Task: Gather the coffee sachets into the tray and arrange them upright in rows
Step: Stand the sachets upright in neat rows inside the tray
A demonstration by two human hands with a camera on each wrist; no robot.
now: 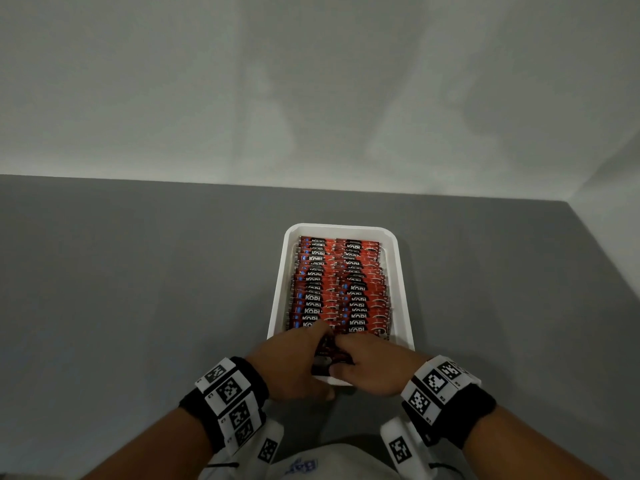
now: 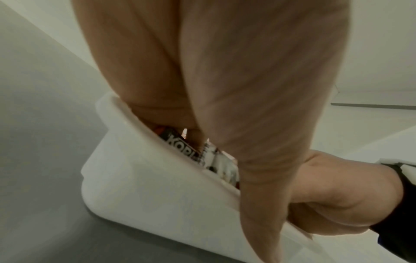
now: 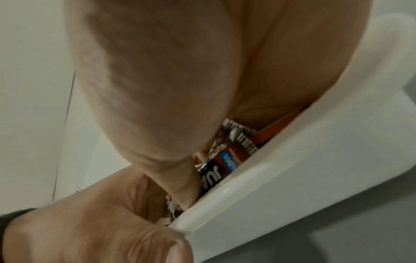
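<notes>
Sachets [image 1: 337,282] stand upright in two rows filling the white tray [image 1: 278,296] beyond the fingertips. Both hands meet at the tray's near end: left hand [image 1: 294,362] and right hand [image 1: 374,365] each curl their fingers round a loose sachet [image 1: 327,353] between them, thumbs nearest the rim.

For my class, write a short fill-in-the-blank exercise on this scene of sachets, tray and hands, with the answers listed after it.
1. The coffee sachets stand in ____ rows side by side.
2. They sit inside a tray whose colour is ____.
3. The left hand and right hand both work at the ____ end of the tray.
4. The tray rests on a ____ table.

Missing words: two; white; near; grey
</notes>
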